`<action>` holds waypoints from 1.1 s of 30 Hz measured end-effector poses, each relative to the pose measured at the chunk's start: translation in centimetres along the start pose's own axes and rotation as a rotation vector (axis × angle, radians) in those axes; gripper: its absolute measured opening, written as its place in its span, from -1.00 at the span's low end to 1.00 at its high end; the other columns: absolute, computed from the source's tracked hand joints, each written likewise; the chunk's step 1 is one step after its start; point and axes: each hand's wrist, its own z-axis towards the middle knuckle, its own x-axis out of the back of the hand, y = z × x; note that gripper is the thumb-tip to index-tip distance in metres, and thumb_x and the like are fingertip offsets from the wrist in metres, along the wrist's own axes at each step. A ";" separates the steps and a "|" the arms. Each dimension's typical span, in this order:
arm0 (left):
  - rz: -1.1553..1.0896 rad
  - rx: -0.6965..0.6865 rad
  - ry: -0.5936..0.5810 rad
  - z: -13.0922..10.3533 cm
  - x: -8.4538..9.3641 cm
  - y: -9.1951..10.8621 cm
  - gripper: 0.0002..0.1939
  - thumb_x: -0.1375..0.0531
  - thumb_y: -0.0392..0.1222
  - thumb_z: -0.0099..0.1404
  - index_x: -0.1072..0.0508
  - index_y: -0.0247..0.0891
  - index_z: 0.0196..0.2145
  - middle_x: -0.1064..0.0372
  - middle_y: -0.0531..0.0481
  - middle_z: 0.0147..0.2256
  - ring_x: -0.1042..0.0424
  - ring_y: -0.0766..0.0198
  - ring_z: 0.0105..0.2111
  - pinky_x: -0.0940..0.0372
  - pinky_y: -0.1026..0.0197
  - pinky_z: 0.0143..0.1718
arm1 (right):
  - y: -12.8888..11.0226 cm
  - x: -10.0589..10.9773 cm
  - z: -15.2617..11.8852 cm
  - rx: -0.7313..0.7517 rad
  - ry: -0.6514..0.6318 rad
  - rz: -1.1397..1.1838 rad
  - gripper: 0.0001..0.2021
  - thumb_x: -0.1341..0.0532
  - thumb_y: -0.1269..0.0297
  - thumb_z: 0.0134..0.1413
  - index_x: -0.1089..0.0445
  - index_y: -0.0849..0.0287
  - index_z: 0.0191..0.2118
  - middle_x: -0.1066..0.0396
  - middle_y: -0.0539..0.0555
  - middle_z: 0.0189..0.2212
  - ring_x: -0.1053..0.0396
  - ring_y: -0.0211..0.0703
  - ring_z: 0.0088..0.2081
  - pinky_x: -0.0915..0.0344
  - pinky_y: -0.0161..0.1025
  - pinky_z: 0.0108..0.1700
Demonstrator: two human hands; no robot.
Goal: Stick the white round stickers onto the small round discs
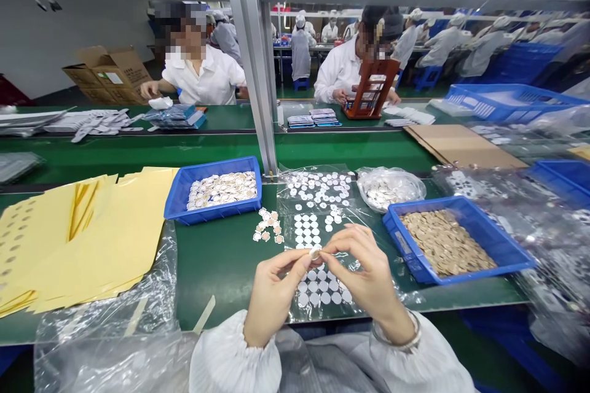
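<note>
Between the fingertips of both hands is a small round disc (315, 252), pale with a tan face. My left hand (279, 285) pinches it from the left, and my right hand (364, 267) pinches its right edge. Below and behind them, white round discs (313, 287) lie in rows on clear plastic film; my hands hide part of the rows. More white discs (318, 187) are scattered farther back on the film. A small group of white-edged pieces with tan centres (267, 225) lies on the green table left of the film.
A blue tray (184, 218) of white-edged pieces stands at the left, near yellow sheets (124, 239). On the right are a blue tray (465, 202) of tan discs and a plastic bag (391, 187) of white pieces. A metal post (258, 73) rises ahead; two people sit across the table.
</note>
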 end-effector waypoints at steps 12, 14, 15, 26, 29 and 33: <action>0.198 -0.133 0.042 -0.2 -0.2 -0.3 -0.79 -0.21 -0.20 0.26 -0.59 -0.12 -0.17 -0.59 0.00 -0.24 -0.51 0.26 -0.26 -0.37 0.28 -0.19 | -0.4 0.0 -0.1 -0.008 0.042 -0.022 -0.92 -0.25 0.44 0.11 -0.41 0.11 -0.34 -0.45 -0.05 -0.45 -0.40 -0.22 -0.36 -0.23 -0.02 -0.02; 0.239 -0.168 0.042 -0.2 -0.2 -0.2 -0.79 -0.20 -0.22 0.27 -0.59 -0.11 -0.16 -0.59 0.00 -0.23 -0.51 0.27 -0.27 -0.35 0.29 -0.20 | -0.4 0.1 -0.1 -0.007 0.026 -0.027 -0.92 -0.24 0.44 0.12 -0.40 0.10 -0.33 -0.45 -0.05 -0.45 -0.40 -0.22 -0.36 -0.23 -0.03 -0.03; 0.252 -0.179 0.039 -0.2 -0.3 -0.2 -0.78 -0.20 -0.22 0.27 -0.59 -0.11 -0.16 -0.59 0.00 -0.23 -0.50 0.27 -0.27 -0.35 0.29 -0.20 | -0.3 0.1 0.0 -0.006 0.016 -0.030 -0.92 -0.23 0.44 0.13 -0.39 0.10 -0.33 -0.45 -0.05 -0.44 -0.40 -0.22 -0.35 -0.23 -0.03 -0.03; 0.254 -0.176 0.036 -0.4 -0.6 0.0 -0.79 -0.20 -0.24 0.26 -0.60 -0.14 -0.19 -0.59 -0.02 -0.24 -0.51 0.25 -0.28 -0.34 0.29 -0.22 | -0.5 0.2 0.3 0.014 0.004 -0.097 -0.88 -0.23 0.49 0.05 -0.30 0.14 -0.40 -0.41 -0.06 -0.46 -0.38 -0.26 -0.36 -0.22 -0.06 -0.03; 0.211 -0.117 0.045 -0.4 -0.8 0.1 -0.81 -0.21 -0.23 0.25 -0.62 -0.15 -0.22 -0.60 -0.02 -0.27 -0.51 0.24 -0.30 -0.36 0.29 -0.23 | -0.5 0.0 0.2 0.032 0.031 -0.128 -0.86 -0.22 0.51 0.03 -0.28 0.14 -0.40 -0.40 -0.07 -0.48 -0.38 -0.26 -0.37 -0.23 -0.06 -0.04; 0.019 0.029 0.071 -0.2 -1.2 0.1 -0.86 -0.25 -0.20 0.20 -0.62 -0.21 -0.32 -0.60 -0.02 -0.39 -0.54 0.22 -0.37 -0.42 0.26 -0.28 | -0.3 -0.2 -0.1 0.067 0.063 -0.165 -0.87 -0.22 0.50 0.03 -0.28 0.14 -0.40 -0.39 -0.06 -0.49 -0.37 -0.26 -0.38 -0.25 -0.04 -0.04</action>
